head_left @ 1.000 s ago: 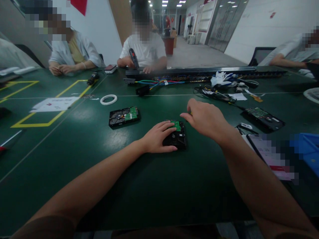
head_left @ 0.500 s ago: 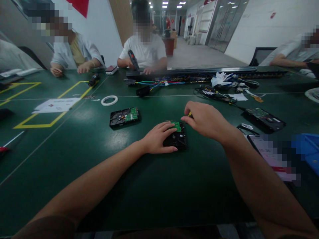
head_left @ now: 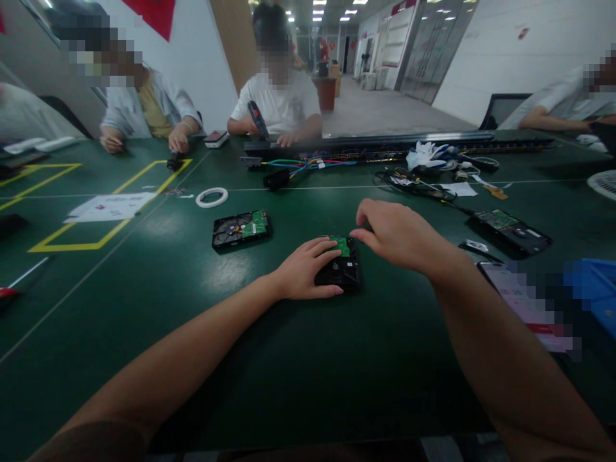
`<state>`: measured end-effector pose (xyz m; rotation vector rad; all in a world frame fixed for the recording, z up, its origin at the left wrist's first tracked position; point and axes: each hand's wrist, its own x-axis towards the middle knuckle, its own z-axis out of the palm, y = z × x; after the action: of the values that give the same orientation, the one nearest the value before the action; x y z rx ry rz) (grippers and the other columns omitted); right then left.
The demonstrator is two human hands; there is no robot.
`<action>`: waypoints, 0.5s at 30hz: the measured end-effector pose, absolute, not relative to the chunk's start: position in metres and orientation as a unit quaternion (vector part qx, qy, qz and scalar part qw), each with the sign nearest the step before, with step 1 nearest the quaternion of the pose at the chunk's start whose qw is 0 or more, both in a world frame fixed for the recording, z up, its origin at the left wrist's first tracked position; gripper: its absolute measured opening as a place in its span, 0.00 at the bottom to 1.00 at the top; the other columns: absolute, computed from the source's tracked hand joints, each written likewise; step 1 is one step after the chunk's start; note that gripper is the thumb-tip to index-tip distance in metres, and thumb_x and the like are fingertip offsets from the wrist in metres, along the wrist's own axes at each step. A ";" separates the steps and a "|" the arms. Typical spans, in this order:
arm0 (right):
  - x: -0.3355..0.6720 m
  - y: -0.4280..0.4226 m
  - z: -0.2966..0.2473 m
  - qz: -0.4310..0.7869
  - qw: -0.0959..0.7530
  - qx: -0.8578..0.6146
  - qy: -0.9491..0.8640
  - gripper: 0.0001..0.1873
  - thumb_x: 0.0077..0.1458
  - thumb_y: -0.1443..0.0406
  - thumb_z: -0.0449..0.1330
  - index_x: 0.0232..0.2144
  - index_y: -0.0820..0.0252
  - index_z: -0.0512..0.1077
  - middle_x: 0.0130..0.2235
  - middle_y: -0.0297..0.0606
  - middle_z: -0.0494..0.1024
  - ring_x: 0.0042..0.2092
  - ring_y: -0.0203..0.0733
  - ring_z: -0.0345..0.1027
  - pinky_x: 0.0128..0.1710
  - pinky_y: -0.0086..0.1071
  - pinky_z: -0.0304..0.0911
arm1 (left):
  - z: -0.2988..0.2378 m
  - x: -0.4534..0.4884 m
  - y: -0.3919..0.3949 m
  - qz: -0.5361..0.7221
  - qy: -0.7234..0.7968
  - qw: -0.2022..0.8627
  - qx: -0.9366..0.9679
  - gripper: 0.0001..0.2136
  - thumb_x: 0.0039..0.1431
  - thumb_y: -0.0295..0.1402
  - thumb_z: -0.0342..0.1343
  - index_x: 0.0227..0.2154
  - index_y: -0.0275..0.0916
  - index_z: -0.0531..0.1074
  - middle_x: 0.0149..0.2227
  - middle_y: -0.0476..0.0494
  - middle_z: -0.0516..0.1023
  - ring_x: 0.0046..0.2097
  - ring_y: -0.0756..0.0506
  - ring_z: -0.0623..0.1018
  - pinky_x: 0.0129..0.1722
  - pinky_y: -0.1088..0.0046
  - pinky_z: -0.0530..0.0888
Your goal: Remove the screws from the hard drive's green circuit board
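Note:
A black hard drive with a green circuit board lies on the green table in front of me. My left hand holds it from the left, fingers spread across its top and thumb along its near edge. Just beyond its far right corner is my right hand, its thumb and forefinger curled towards each other above the table. What those fingers hold is hidden behind the hand. Another hard drive, board side up, lies to the left. A third hard drive is at the right.
Around me are a white tape roll, paper sheets, a screwdriver, a blue bin and a phone-like slab. Cables, white gloves and long dark rails lie farther back. Co-workers sit across the table.
A small yellow piece that showed between my right fingers is now out of sight. My left hand stays on the drive. A co-worker's hand at the far left has moved onto a dark tool.

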<state>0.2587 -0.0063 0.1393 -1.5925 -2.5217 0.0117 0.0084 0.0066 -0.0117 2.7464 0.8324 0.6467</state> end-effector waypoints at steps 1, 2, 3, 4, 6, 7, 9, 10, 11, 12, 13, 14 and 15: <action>0.261 -0.005 0.139 0.019 0.096 -0.506 -0.857 0.09 0.66 0.64 0.66 0.47 0.59 0.74 0.48 0.50 0.84 0.47 0.57 0.79 0.45 0.44 0.66 | -0.011 0.009 0.007 0.218 0.282 0.100 0.929 0.41 0.66 0.63 0.65 0.73 0.42 0.68 0.75 0.29 0.68 0.77 0.24 0.65 0.76 0.35 0.64; 0.263 -0.004 0.138 0.031 0.113 -0.487 -0.865 0.09 0.65 0.66 0.66 0.47 0.58 0.73 0.49 0.49 0.84 0.48 0.56 0.78 0.46 0.43 0.66 | -0.011 0.009 0.007 0.218 0.282 0.100 0.929 0.41 0.66 0.63 0.65 0.73 0.41 0.68 0.75 0.29 0.68 0.77 0.24 0.65 0.76 0.35 0.64; 0.265 -0.002 0.137 0.044 0.124 -0.470 -0.873 0.09 0.63 0.68 0.65 0.46 0.58 0.73 0.49 0.48 0.84 0.48 0.54 0.78 0.47 0.42 0.66 | -0.011 0.008 0.007 0.218 0.281 0.098 0.929 0.42 0.66 0.63 0.65 0.73 0.41 0.68 0.75 0.28 0.68 0.77 0.24 0.65 0.76 0.35 0.64; 0.266 -0.002 0.136 0.054 0.129 -0.457 -0.878 0.09 0.62 0.70 0.64 0.45 0.58 0.73 0.49 0.47 0.84 0.48 0.53 0.77 0.48 0.42 0.66 | -0.011 0.008 0.007 0.217 0.281 0.096 0.930 0.42 0.67 0.63 0.65 0.73 0.40 0.68 0.75 0.28 0.68 0.77 0.24 0.65 0.76 0.36 0.64; 0.265 -0.002 0.136 0.062 0.123 -0.449 -0.883 0.07 0.63 0.70 0.63 0.44 0.58 0.72 0.48 0.47 0.84 0.46 0.51 0.77 0.46 0.40 0.65 | -0.012 0.008 0.007 0.215 0.279 0.091 0.932 0.42 0.67 0.63 0.64 0.72 0.38 0.68 0.75 0.27 0.68 0.77 0.24 0.65 0.76 0.37 0.64; 0.264 -0.003 0.137 0.056 0.118 -0.457 -0.880 0.06 0.65 0.68 0.63 0.45 0.58 0.72 0.48 0.47 0.84 0.46 0.52 0.77 0.45 0.41 0.65 | -0.012 0.008 0.007 0.215 0.278 0.089 0.932 0.42 0.67 0.63 0.64 0.72 0.37 0.68 0.75 0.26 0.68 0.77 0.24 0.65 0.76 0.37 0.64; 0.259 -0.006 0.138 0.025 0.106 -0.497 -0.861 0.09 0.70 0.61 0.62 0.47 0.59 0.72 0.48 0.50 0.84 0.45 0.55 0.78 0.42 0.42 0.63 | -0.012 0.008 0.007 0.217 0.277 0.087 0.932 0.42 0.67 0.63 0.64 0.72 0.36 0.69 0.74 0.25 0.68 0.77 0.24 0.66 0.76 0.37 0.65; 0.257 -0.007 0.139 0.007 0.096 -0.522 -0.847 0.12 0.72 0.57 0.61 0.49 0.60 0.72 0.48 0.52 0.84 0.45 0.57 0.78 0.40 0.42 0.62 | -0.011 0.008 0.007 0.219 0.278 0.088 0.931 0.42 0.67 0.63 0.64 0.72 0.37 0.69 0.74 0.25 0.68 0.77 0.24 0.66 0.76 0.37 0.65; 0.256 -0.008 0.140 -0.007 0.085 -0.545 -0.834 0.15 0.74 0.55 0.60 0.50 0.61 0.72 0.48 0.53 0.84 0.44 0.58 0.78 0.38 0.42 0.61 | -0.011 0.008 0.007 0.222 0.278 0.090 0.930 0.42 0.66 0.63 0.65 0.72 0.37 0.69 0.74 0.26 0.69 0.77 0.23 0.66 0.76 0.36 0.65; 0.255 -0.009 0.141 -0.016 0.076 -0.562 -0.824 0.15 0.74 0.55 0.59 0.51 0.61 0.72 0.48 0.54 0.84 0.43 0.59 0.79 0.37 0.42 0.60 | -0.011 0.009 0.006 0.224 0.279 0.093 0.929 0.42 0.66 0.63 0.65 0.72 0.39 0.69 0.74 0.26 0.69 0.77 0.24 0.66 0.76 0.35 0.65; 0.255 -0.008 0.142 -0.018 0.070 -0.567 -0.821 0.14 0.74 0.56 0.60 0.51 0.61 0.73 0.47 0.54 0.84 0.43 0.59 0.79 0.37 0.42 0.60 | -0.010 0.009 0.006 0.224 0.279 0.095 0.929 0.41 0.66 0.62 0.65 0.72 0.40 0.69 0.74 0.27 0.69 0.77 0.24 0.66 0.76 0.35 0.65; 0.255 -0.008 0.142 -0.013 0.071 -0.561 -0.825 0.12 0.73 0.58 0.61 0.50 0.61 0.73 0.47 0.52 0.85 0.43 0.58 0.79 0.38 0.42 0.61 | -0.010 0.009 0.006 0.223 0.280 0.097 0.929 0.41 0.66 0.62 0.65 0.72 0.40 0.68 0.75 0.28 0.68 0.77 0.24 0.65 0.76 0.35 0.64; 0.257 -0.007 0.142 -0.002 0.080 -0.544 -0.835 0.10 0.71 0.61 0.63 0.49 0.61 0.73 0.47 0.51 0.85 0.44 0.56 0.78 0.40 0.42 0.62 | -0.009 0.009 0.006 0.222 0.279 0.098 0.929 0.41 0.66 0.62 0.65 0.72 0.41 0.68 0.75 0.28 0.68 0.77 0.25 0.65 0.76 0.35 0.64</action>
<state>0.2568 -0.0068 0.1424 -1.6278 -2.4972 -0.0072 0.0089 0.0062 -0.0094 2.7499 0.8273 0.6562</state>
